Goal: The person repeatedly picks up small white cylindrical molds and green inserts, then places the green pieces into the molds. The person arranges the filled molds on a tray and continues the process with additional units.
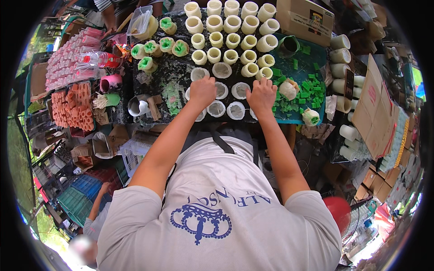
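Head view, looking down. I see the left hand lying knuckles-up among the shallow white cups, fingers curled onto one beneath it; whether it grips the cup I cannot tell. I see the right hand likewise palm-down, fingers spread, just beside another cup at the near edge. Both rest on a dark, wax-spattered surface. Rows of cream candles stand beyond; green wax pieces fill a teal tray to the right. Cardboard boxes crowd the stall.
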### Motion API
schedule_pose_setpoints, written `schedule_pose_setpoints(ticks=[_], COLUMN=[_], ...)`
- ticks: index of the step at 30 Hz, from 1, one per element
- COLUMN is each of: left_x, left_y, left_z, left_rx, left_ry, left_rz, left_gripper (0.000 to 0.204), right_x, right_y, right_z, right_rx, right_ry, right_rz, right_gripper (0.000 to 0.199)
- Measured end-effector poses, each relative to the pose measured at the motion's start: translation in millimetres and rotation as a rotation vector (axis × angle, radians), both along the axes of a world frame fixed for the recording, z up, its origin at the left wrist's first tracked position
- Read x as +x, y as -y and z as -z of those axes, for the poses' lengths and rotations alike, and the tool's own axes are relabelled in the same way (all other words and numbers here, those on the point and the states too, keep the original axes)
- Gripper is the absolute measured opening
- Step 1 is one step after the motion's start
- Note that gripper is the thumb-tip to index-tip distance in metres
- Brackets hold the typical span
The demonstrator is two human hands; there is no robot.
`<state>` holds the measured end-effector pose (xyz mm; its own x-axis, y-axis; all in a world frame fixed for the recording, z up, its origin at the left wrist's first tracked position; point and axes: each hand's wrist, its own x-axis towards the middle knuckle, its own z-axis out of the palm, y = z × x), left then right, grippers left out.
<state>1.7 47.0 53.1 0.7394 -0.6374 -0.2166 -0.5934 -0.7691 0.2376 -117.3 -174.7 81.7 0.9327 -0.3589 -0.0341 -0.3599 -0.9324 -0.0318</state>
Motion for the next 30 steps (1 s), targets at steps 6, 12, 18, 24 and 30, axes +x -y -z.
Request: schedule_pose_setpoints(ticks=[6,12,18,24,30], left_x=[5,7,10,-22,-87], left_y=[8,6,8,0,27], left_z=[34,38,17,-38,-33], left_rx=[-0.009,-0.013,0.046,-0.212,-0.062], left_ry=[0.159,0.174,0.083,-0.073,-0.083], left_rz=[0.029,-0.003,-0.026,0.128,0.557], left_gripper=[0.018,0.019,0.022,0.035,0.058], right_x=[5,0,-14,-90,-114], right_y=[-4,-3,8,53,38], right_z=[22,21,13,-7,21], right_rx=[-0.075,-0.060,0.032,0.281,0.513], right_ry=[0.024,0.039,0.132,-0.037,-0.148], right_rz=[-0.031,-0.013,0.001,0.217,0.456], right_gripper=[0.018,0.017,0.019,0.029,0.040])
